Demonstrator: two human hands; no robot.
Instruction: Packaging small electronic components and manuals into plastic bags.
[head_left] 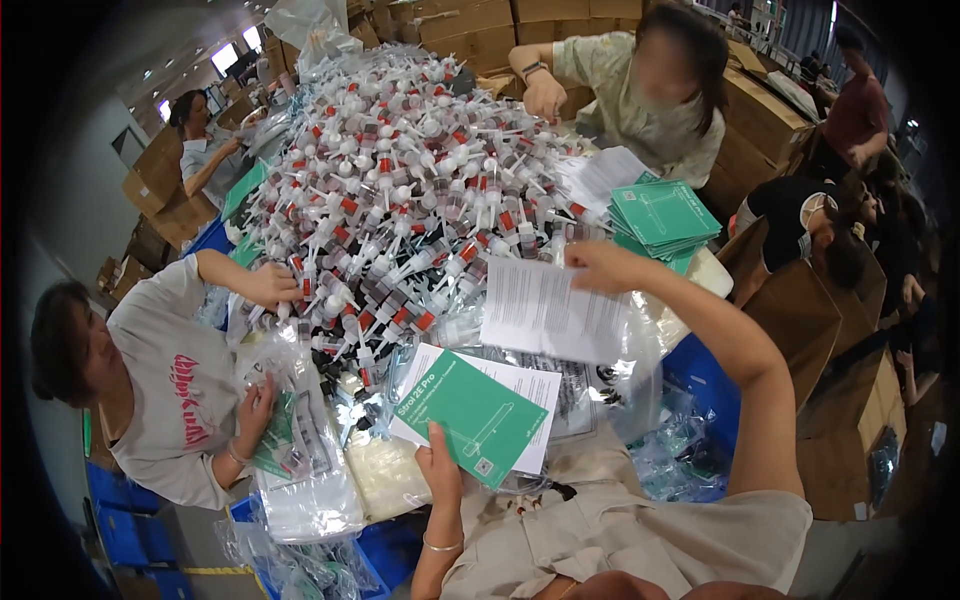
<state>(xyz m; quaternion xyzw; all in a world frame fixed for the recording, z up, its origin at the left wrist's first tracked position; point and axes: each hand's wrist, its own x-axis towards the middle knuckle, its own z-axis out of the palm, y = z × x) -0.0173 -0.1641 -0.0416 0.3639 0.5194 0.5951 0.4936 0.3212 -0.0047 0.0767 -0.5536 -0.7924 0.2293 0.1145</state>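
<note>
My left hand point(440, 468) grips a green booklet point(472, 412) with white lettering and a line drawing, thumb on its front. White printed sheets point(538, 385) fan out behind the booklet in the same hold. My right hand point(606, 268) pinches the upper right corner of a white leaflet point(548, 312) covered in small print. That leaflet hangs a little beyond the booklet, apart from it. Past both hands rises a big heap of small clear plastic bottles point(420, 190) with white nozzle tips and red parts. Clear plastic bags lie under my hands.
A stack of green booklets point(665, 218) sits right of the heap, beside white sheets point(608, 172). Blue bins point(708, 385) with bagged items stand by my right side and lower left. Co-workers stand left point(165, 370) and across point(650, 90). Cardboard boxes point(840, 350) crowd the right.
</note>
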